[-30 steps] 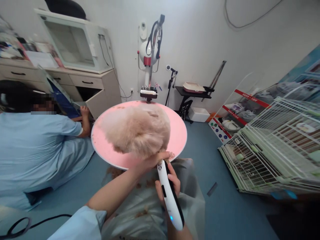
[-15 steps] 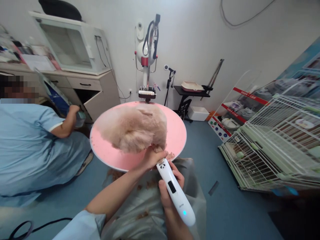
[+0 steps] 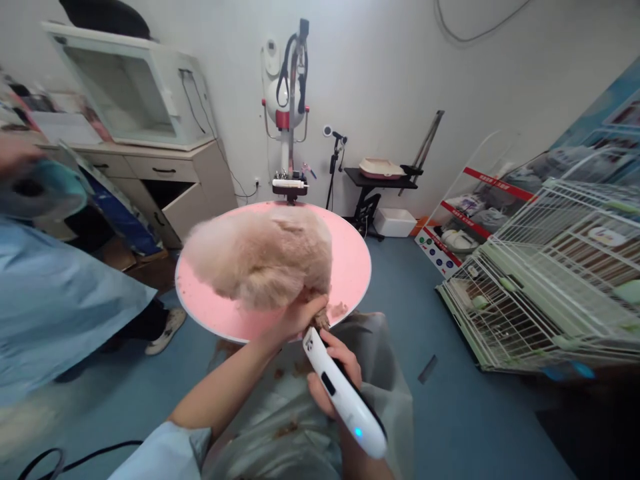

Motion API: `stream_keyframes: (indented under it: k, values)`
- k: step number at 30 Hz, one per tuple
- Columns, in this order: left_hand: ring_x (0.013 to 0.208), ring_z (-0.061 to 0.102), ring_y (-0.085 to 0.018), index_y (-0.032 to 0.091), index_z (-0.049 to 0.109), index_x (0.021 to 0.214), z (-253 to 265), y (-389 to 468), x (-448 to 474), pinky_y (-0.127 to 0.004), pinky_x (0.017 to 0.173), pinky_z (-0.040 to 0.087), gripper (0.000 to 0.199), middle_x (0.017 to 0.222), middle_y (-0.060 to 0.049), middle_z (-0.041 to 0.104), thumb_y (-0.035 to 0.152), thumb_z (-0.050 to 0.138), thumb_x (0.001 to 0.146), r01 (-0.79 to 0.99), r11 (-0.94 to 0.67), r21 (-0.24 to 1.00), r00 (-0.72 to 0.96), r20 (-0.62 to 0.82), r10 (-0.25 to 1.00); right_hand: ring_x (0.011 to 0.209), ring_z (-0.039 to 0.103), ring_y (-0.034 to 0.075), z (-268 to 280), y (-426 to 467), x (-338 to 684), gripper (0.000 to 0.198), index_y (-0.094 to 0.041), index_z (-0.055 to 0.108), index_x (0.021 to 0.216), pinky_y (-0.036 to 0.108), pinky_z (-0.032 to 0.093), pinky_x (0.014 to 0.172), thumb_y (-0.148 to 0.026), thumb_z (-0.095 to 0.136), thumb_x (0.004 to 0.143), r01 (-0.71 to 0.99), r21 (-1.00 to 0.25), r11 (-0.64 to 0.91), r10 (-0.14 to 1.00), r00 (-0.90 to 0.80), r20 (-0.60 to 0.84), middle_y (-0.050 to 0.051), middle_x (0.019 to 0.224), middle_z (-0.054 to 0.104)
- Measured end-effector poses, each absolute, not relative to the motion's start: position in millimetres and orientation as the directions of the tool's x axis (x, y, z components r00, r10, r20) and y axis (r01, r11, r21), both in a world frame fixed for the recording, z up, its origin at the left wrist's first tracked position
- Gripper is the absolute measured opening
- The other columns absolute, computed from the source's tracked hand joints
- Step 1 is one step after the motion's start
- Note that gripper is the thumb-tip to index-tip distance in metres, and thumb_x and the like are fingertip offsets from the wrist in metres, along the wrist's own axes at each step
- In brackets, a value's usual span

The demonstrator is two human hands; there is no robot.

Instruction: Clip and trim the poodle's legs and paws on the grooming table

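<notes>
A fluffy, light-brown dog (image 3: pixel 265 253) is on a round pink grooming table (image 3: pixel 353 263); its head cannot be made out. At the table's near edge my left hand (image 3: pixel 299 313) is closed around one of its legs. The paw (image 3: pixel 322 321) sticks out past my fingers. In my right hand (image 3: pixel 346 365) is a white pet hair clipper (image 3: pixel 345 403) with a blue light glowing near its lower end. The clipper's head is right by the paw, and I cannot tell whether it touches. Cut fur (image 3: pixel 338 309) lies on the tabletop to the right of the paw.
A grey apron (image 3: pixel 295 433) with fur clumps covers my lap. On the left stands a co-worker in a blue gown (image 3: pixel 65 300), holding a translucent blue container (image 3: pixel 55 190). Wire cages (image 3: pixel 540 293) are at right. A grooming arm (image 3: pixel 293 113) rises behind the table.
The clipper has drawn back and tilted, so the paw now shows. My left hand has shifted slightly left. The co-worker has risen from a crouch and lifted the container.
</notes>
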State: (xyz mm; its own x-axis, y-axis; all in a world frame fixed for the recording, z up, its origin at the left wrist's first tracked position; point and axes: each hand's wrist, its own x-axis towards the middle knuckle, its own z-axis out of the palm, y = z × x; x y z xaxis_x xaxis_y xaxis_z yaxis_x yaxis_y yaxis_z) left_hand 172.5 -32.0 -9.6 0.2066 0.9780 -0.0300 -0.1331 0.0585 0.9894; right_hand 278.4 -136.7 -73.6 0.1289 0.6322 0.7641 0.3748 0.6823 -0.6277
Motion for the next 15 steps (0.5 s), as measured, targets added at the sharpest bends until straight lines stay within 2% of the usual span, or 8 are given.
stream_keyframes:
  k: [3,4,8,11,13,15]
  values:
    - [0.056,0.051,-0.01,0.013,0.063,0.087,-7.6,-33.7,173.1,-0.021,0.054,0.041,0.021,0.064,0.0,0.058,0.03,0.06,0.074,-0.133,0.078,0.988,0.234,-0.045,0.971,0.106,0.066,0.029,-79.5,-142.4,277.9,0.048,-0.025,0.047,0.113,0.046,0.059,0.078,-0.018,0.066,0.069,0.354,-0.657,0.666,0.575,0.317,0.754,0.011,0.12,0.064]
    - [0.054,0.05,-0.01,0.013,0.063,0.088,-7.4,-34.4,174.1,-0.021,0.052,0.04,0.022,0.061,0.001,0.056,0.031,0.059,0.075,-0.127,0.092,0.988,0.245,-0.059,0.968,0.107,0.065,0.03,-81.2,-142.7,277.2,0.05,-0.025,0.047,0.114,0.046,0.059,0.078,-0.017,0.067,0.069,0.381,-0.645,0.662,0.555,0.329,0.764,0.012,0.122,0.063]
    - [0.049,0.045,-0.009,0.013,0.06,0.08,-9.4,-35.8,177.6,-0.021,0.048,0.036,0.021,0.054,0.003,0.048,0.033,0.054,0.078,-0.08,0.123,0.989,0.273,-0.097,0.957,0.107,0.066,0.03,-85.0,-136.6,276.7,0.055,-0.024,0.048,0.117,0.044,0.061,0.078,-0.016,0.071,0.068,0.509,-0.525,0.682,0.522,0.163,0.837,0.015,0.127,0.061]
    - [0.053,0.047,-0.009,0.014,0.057,0.072,-12.8,-35.2,176.3,-0.021,0.05,0.038,0.023,0.057,0.002,0.05,0.036,0.055,0.079,-0.05,0.083,0.995,0.265,-0.067,0.962,0.107,0.066,0.03,-84.8,-134.2,278.9,0.055,-0.022,0.048,0.116,0.042,0.061,0.077,-0.014,0.071,0.066,0.54,-0.461,0.704,0.457,0.153,0.876,0.015,0.128,0.06]
    - [0.054,0.049,-0.01,0.015,0.058,0.072,-14.8,-34.9,174.8,-0.021,0.052,0.039,0.024,0.058,0.001,0.052,0.038,0.056,0.078,-0.047,0.056,0.997,0.246,-0.043,0.968,0.107,0.066,0.03,-84.6,-136.9,280.4,0.051,-0.021,0.049,0.113,0.042,0.061,0.079,-0.014,0.069,0.067,0.526,-0.474,0.706,0.498,0.108,0.861,0.016,0.126,0.061]
    - [0.059,0.054,-0.012,0.015,0.06,0.076,-15.7,-35.3,174.1,-0.022,0.054,0.042,0.024,0.059,0.0,0.055,0.039,0.056,0.078,-0.048,0.045,0.998,0.224,-0.034,0.974,0.107,0.066,0.029,-85.6,-142.2,281.5,0.046,-0.021,0.048,0.111,0.042,0.059,0.081,-0.017,0.066,0.069,0.475,-0.537,0.697,0.563,0.101,0.82,0.015,0.123,0.062]
